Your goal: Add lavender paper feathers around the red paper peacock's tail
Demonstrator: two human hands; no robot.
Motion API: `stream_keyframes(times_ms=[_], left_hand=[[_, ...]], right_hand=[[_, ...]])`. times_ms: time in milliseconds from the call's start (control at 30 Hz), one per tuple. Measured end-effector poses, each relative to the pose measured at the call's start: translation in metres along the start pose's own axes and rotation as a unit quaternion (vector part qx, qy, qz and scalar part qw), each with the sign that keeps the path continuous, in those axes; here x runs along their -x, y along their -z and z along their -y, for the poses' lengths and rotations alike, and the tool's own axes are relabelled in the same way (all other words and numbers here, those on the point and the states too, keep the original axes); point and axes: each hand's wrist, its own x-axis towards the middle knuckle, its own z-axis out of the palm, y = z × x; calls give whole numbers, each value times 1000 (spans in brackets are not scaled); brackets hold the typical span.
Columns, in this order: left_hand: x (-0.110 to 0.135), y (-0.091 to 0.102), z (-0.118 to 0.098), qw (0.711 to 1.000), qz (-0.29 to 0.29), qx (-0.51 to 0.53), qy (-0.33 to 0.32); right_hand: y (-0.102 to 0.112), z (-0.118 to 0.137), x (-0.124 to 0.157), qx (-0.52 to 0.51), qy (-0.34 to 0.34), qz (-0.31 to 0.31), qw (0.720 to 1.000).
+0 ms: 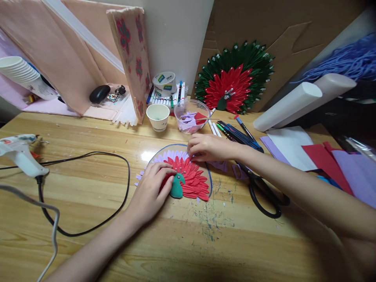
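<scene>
A paper peacock (194,180) lies on the table, with red petals, purple petals behind them and a green head (176,186). Its cardboard base (209,176) has a blue line along the rim. My left hand (154,182) rests flat on the peacock's left side, fingers stretched beside the head. At the upper right of the petals, my right hand (202,148) has its fingertips pinched together against the purple row. Whatever is between those fingertips is hidden. Under my right forearm lie black-handled scissors (266,196) and purple paper scraps (239,171).
A glue gun (22,154) with a looping black cord (128,184) is at left. Behind the peacock stand a paper cup (158,117) and a clear bowl (192,127) of paper pieces. A green-and-red peacock (235,78) leans at the back. Coloured sheets (326,164) lie right.
</scene>
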Motion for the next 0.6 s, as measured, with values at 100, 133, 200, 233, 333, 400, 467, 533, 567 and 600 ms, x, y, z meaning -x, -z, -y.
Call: stream_keyframes(times_ms=[100, 133, 200, 233, 333, 400, 467, 533, 567, 600], left_hand=[[0, 0, 1, 1000, -2, 1, -1], [0, -1, 1, 1000, -2, 1, 0], [0, -1, 1, 1000, -1, 0, 2], [0, -1, 1, 1000, 0, -1, 3], [0, -1, 1, 1000, 3, 0, 4], [0, 0, 1, 1000, 3, 2, 4], [0, 0, 0, 1000, 3, 3, 3], [0, 0, 0, 1000, 3, 3, 2], [0, 0, 0, 1000, 3, 3, 2], [0, 0, 0, 1000, 3, 2, 2]], right_hand=[[0, -1, 0, -33, -5, -6, 999], [0, -1, 0, -44, -7, -8, 999], [0, -1, 0, -54, -10, -10, 998], [0, -1, 0, -53, -11, -10, 998], [-1, 0, 0, -36, -13, -11, 999], [-1, 1, 0, -24, -11, -13, 1000], [-2, 2, 0, -15, -10, -18, 1000], [-3, 3, 0, -9, -11, -24, 1000], [-4, 3, 0, -8, -11, -27, 1000], [-5, 3, 0, -8, -12, -29, 999]])
